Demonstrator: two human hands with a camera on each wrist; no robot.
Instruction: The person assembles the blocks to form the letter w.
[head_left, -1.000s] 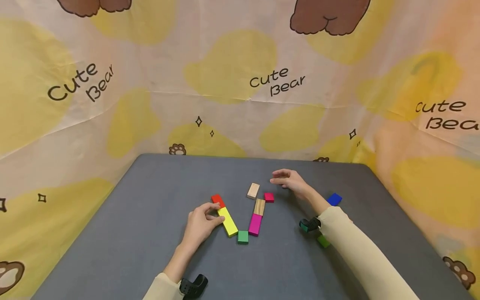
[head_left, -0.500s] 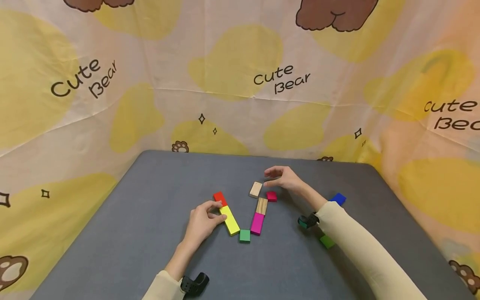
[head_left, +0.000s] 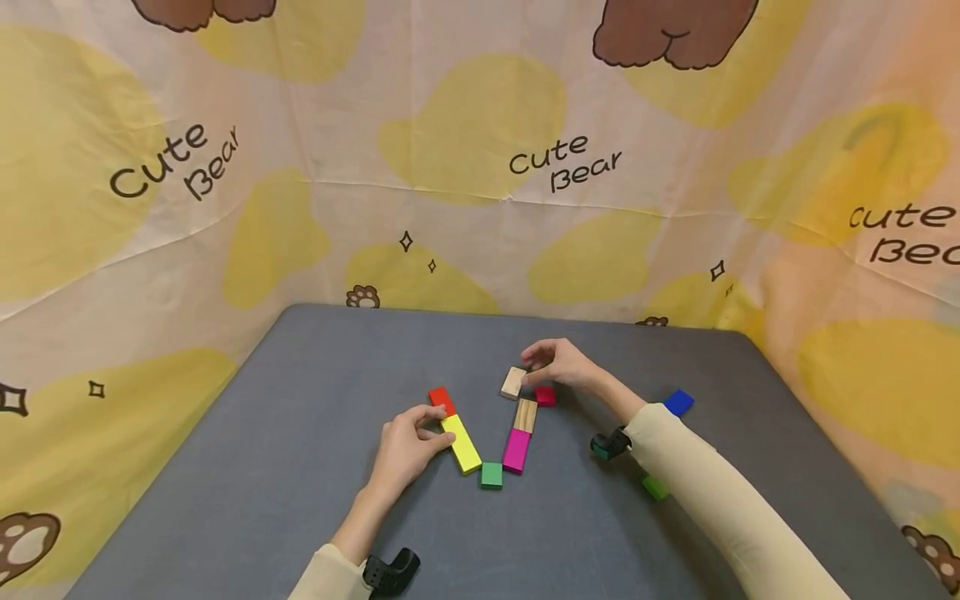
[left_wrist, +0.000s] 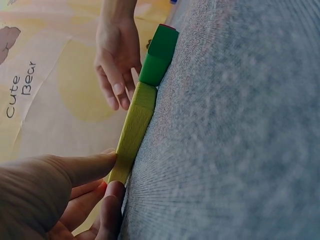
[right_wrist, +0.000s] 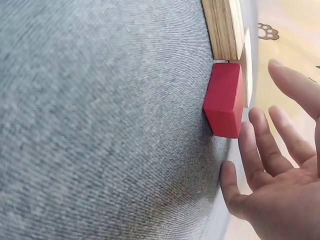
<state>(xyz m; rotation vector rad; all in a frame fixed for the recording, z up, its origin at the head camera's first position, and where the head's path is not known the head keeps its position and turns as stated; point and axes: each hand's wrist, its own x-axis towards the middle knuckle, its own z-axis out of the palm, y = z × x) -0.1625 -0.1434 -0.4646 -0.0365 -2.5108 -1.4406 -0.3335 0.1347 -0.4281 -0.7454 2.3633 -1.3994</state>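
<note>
The left hand (head_left: 405, 446) is curled, with the yellow block (head_left: 462, 446) pinched in its fingers on a grey table (head_left: 300, 500). The red block (head_left: 442, 400) is set at its far end, the green block (head_left: 491, 475) at its near end. Next, the magenta block (head_left: 517, 451) and grained block (head_left: 526, 415) are laid end to end, the pale block (head_left: 513, 382) beyond, the crimson block (head_left: 545, 396) just beside. The right hand (head_left: 562, 365) is held with fingers loosely spread; whether the pale block is touched cannot be told. Farther right, the lime block (head_left: 656, 487) and blue block (head_left: 679, 403) are partly hidden by the sleeve (head_left: 712, 483).
</note>
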